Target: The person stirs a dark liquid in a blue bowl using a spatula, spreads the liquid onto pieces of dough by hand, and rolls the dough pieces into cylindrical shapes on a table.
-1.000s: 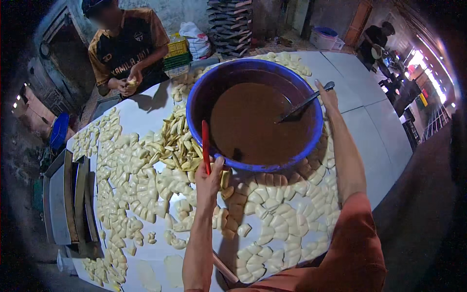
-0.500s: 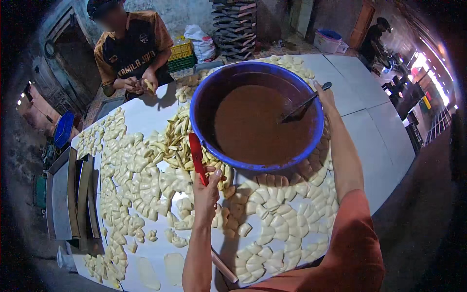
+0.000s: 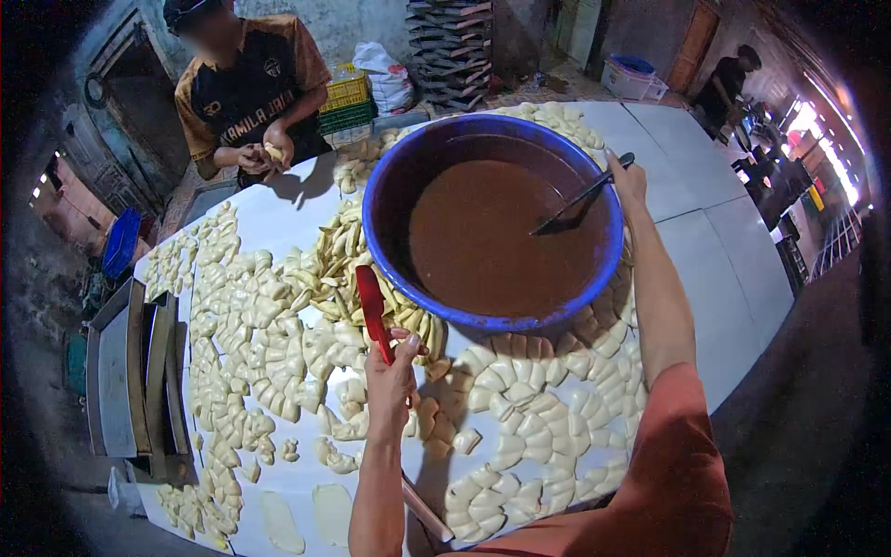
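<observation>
My left hand (image 3: 393,371) is closed around the handle of a red spatula (image 3: 371,306), its blade pointing up just left of a big blue basin (image 3: 520,323). Smooth brown liquid (image 3: 492,241) fills much of the basin. At the basin's right rim, my right hand (image 3: 628,188) grips a long dark-handled utensil (image 3: 583,196). Its lower end meets the liquid, so the shape of that end is hidden. Beside the spatula lies a heap of yellow, finger-shaped pieces (image 3: 345,246) resembling peeled bananas. Pale dough pieces (image 3: 529,399) spread over the white table (image 3: 724,255) near both arms.
Across the table at the far left, a co-worker (image 3: 251,97) holds a small yellowish piece. Metal trays (image 3: 113,371) stand along the left edge. A pinkish rod (image 3: 425,511) lies near my waist. Another person (image 3: 733,88) is at the back right.
My right hand has shifted slightly, and the utensil's shaft now sits higher and shows more clearly above the liquid. The red spatula has moved slightly down and left.
</observation>
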The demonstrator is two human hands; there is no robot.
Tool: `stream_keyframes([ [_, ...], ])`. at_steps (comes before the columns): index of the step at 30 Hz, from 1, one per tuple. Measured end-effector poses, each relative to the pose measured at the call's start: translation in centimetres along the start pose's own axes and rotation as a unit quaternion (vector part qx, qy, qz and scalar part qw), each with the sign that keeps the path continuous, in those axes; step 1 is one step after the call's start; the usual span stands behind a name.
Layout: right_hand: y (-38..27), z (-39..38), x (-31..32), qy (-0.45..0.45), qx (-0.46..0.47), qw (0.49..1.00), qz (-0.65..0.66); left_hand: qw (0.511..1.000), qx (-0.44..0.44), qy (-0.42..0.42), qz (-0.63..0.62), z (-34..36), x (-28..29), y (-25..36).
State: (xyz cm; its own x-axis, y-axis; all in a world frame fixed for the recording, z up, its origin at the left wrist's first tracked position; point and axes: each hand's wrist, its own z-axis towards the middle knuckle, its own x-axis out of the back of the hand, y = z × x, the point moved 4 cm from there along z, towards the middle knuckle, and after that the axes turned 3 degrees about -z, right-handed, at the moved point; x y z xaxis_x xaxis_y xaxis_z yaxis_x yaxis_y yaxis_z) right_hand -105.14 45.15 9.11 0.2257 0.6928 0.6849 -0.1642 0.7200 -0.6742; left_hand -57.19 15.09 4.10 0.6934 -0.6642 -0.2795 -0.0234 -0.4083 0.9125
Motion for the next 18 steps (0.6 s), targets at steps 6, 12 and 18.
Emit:
stream_keyframes([
  [6,-3.6,2.7,2.7,0.128,0.035,0.970,0.204,1.000,-0.006,0.007,-0.015,-0.3,1.3,-0.6],
  [12,-3.8,2.6,1.6,0.143,0.046,0.976,0.157,1.000,0.011,0.019,-0.011,-0.6,1.7,-0.9],
  [18,-0.9,1.8,1.0,0.063,-0.026,0.986,0.151,0.999,0.028,0.041,0.003,-0.5,2.1,-1.0],
])
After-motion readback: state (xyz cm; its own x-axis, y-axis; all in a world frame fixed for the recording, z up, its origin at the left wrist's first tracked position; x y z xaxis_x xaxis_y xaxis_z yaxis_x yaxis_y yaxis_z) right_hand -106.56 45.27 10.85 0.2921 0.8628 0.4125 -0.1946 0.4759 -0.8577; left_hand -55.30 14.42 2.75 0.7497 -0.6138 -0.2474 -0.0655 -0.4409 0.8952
